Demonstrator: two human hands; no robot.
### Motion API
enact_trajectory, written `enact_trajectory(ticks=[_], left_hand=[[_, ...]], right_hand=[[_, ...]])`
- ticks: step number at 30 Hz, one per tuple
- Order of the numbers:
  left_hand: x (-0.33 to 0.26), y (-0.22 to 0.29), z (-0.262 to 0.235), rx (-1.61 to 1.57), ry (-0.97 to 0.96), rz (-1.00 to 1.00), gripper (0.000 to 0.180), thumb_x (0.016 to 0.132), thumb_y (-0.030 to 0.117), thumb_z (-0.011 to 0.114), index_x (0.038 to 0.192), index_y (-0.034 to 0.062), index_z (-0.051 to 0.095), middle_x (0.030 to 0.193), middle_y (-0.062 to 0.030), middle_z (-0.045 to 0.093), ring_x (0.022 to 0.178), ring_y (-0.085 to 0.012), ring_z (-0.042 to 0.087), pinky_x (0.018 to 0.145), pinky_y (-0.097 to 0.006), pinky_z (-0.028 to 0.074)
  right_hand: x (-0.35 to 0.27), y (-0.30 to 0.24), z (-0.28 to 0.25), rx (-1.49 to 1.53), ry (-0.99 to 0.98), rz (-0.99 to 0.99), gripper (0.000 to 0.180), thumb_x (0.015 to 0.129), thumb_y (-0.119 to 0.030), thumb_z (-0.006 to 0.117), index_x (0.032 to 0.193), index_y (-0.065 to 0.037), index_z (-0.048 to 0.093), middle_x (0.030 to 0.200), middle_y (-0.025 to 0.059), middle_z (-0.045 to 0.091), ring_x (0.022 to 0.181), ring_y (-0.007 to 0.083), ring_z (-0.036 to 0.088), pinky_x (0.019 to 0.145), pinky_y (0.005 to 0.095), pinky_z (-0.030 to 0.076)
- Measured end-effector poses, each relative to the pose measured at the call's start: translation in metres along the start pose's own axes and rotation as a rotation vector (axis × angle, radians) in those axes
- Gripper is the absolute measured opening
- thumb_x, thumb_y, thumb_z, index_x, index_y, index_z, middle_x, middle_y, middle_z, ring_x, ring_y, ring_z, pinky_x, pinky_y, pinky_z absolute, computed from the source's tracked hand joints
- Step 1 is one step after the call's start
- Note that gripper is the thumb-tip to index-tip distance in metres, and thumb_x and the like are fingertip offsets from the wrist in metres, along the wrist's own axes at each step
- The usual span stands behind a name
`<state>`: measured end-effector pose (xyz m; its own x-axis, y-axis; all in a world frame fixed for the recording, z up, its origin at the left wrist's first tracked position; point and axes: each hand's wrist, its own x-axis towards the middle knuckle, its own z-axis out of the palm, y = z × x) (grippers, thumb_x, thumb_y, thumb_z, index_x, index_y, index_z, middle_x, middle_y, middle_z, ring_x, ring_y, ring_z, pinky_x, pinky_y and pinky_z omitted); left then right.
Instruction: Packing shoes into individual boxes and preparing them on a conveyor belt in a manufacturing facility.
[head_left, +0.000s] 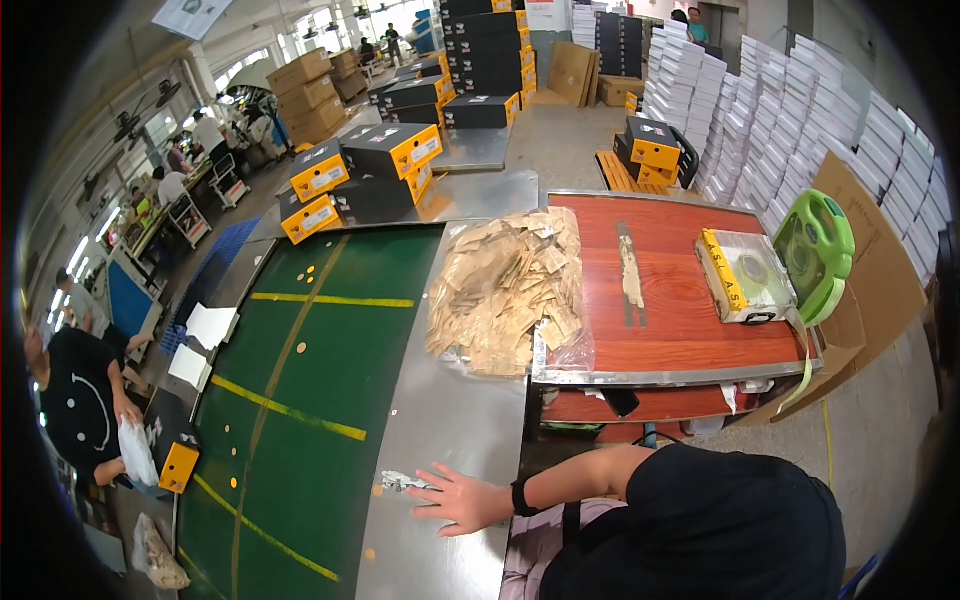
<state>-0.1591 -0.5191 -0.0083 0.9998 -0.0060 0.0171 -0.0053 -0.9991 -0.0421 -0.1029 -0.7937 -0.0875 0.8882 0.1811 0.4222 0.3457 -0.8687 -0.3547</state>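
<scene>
My right hand (465,498) lies palm down with fingers spread on the metal edge strip (440,410) beside the green conveyor belt (310,370). Nothing is in its grasp. A whitish torn patch (402,481) sits at its fingertips, and a black band (522,497) circles the wrist. My left hand does not show. Farther up the strip rests a clear plastic bag (470,345) heaped with small tan paper packets (515,285), partly overlapping the red wood-grain table (640,345). Several small round orange and tan dots (301,348) are scattered on the belt, crossed by yellow lines.
Black-and-orange boxes (390,150) are stacked beyond the belt. Across it, a co-worker (85,400) handles white material by another such box (172,440). A clear-and-yellow case (745,275) and a green plastic device (815,250) stand at right, before white box stacks (760,130).
</scene>
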Motion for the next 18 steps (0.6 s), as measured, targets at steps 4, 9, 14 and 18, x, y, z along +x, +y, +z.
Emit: enact_trajectory(ticks=[4,9,14,18], left_hand=[[0.000,-0.002,0.003,0.002,0.013,0.015,0.052,0.099,0.039,0.039,0.136,0.0043,0.050,0.141,-0.0209,0.046,0.131,-0.0381,0.041,0.109,-0.049,0.030],[-0.001,-0.006,0.011,-0.001,0.028,-0.002,0.053,0.099,0.040,0.038,0.137,0.0054,0.049,0.143,-0.0203,0.045,0.132,-0.0378,0.040,0.111,-0.049,0.028],[0.000,-0.003,0.006,-0.015,-0.021,-0.037,0.053,0.099,0.041,0.037,0.138,0.0064,0.048,0.144,-0.0196,0.044,0.134,-0.0377,0.038,0.111,-0.049,0.026],[0.001,-0.006,0.012,-0.031,-0.007,-0.026,0.054,0.099,0.042,0.037,0.139,0.0073,0.048,0.145,-0.0185,0.042,0.134,-0.0376,0.037,0.112,-0.050,0.026]], right_hand=[[0.000,0.000,-0.002,-0.011,-0.009,0.001,0.056,0.088,-0.047,0.057,0.132,-0.013,0.052,0.145,0.0180,0.038,0.137,0.0433,0.027,0.109,0.0608,0.022],[0.001,-0.003,-0.005,-0.046,-0.073,0.022,0.056,0.090,-0.048,0.055,0.136,-0.015,0.049,0.151,0.0168,0.033,0.140,0.0413,0.025,0.110,0.0596,0.023],[0.001,-0.003,-0.005,-0.040,-0.099,0.031,0.056,0.091,-0.048,0.054,0.136,-0.015,0.049,0.151,0.0168,0.032,0.140,0.0411,0.024,0.110,0.0596,0.021],[0.002,-0.003,-0.008,-0.041,-0.116,0.031,0.056,0.092,-0.047,0.053,0.137,-0.015,0.048,0.151,0.0170,0.032,0.141,0.0412,0.024,0.111,0.0595,0.020]])
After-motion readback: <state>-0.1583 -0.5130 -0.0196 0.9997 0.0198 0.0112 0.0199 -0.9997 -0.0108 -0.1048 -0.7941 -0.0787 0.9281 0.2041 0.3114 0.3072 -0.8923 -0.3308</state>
